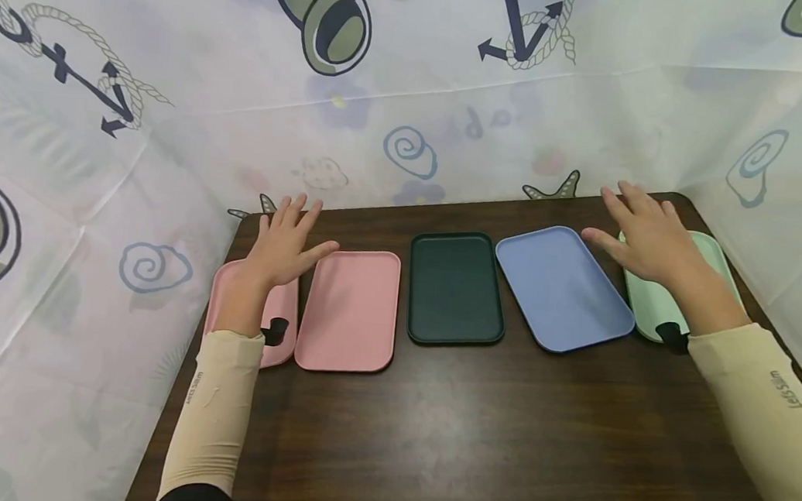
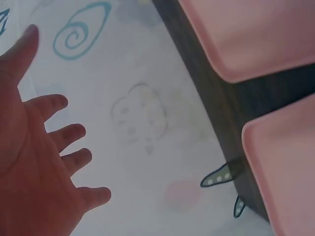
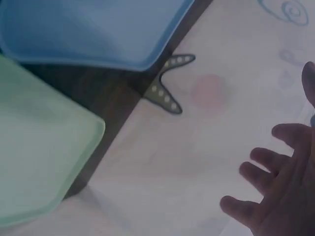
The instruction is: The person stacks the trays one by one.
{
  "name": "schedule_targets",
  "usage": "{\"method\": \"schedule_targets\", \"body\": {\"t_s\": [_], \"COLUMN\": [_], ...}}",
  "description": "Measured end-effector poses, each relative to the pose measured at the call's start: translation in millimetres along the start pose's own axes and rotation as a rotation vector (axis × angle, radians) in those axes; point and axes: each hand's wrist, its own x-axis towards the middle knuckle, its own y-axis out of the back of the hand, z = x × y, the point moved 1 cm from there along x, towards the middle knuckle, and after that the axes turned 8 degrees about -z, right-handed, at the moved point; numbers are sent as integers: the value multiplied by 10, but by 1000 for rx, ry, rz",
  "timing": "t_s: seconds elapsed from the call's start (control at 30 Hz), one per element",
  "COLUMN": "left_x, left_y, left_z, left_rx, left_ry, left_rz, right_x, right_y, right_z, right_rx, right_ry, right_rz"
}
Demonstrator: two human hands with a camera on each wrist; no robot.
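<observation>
My left hand (image 1: 281, 248) is spread with straight fingers above the leftmost pink tray (image 1: 284, 304), holding nothing. Beside that tray lies a second pink tray (image 1: 348, 313); both also show in the left wrist view. My right hand (image 1: 653, 235), fingers spread as well, hovers over the light green tray (image 1: 649, 303) at the right end and hides part of it. A blue tray (image 1: 566, 289) lies slanted just left of the green one. Between the blue and pink trays sits a dark green tray (image 1: 457, 289). In both wrist views the palms hold nothing.
All the trays lie in a row toward the back of a dark brown wooden table (image 1: 457, 441). A white patterned cloth (image 1: 353, 138) hangs behind the table and along its left and right sides.
</observation>
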Motion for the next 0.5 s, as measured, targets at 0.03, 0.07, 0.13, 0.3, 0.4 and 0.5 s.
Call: {"method": "schedule_targets", "body": {"t_s": [0.03, 0.07, 0.13, 0.3, 0.4, 0.5], "left_x": [7, 15, 36, 136, 234, 361], "left_y": [-20, -48, -119, -379, -526, -652], "left_z": [18, 39, 91, 311, 467, 600], "left_rx": [-3, -6, -13, -54, -94, -152], "left_ry": [-7, -12, -30, -89, -123, -155], "left_rz": [-5, -9, -14, -39, -85, -127], "right_x": [-3, -6, -17, -40, -34, -24], "right_y": [-36, -73, -155, -438, -652, -863], "right_z": [-36, -80, -179, -501, -717, -917], "right_rx": [11, 28, 75, 236, 287, 330], "right_ry": [-7, -18, -44, -81, -67, -58], "right_rz": [3, 4, 4, -9, -43, -96]}}
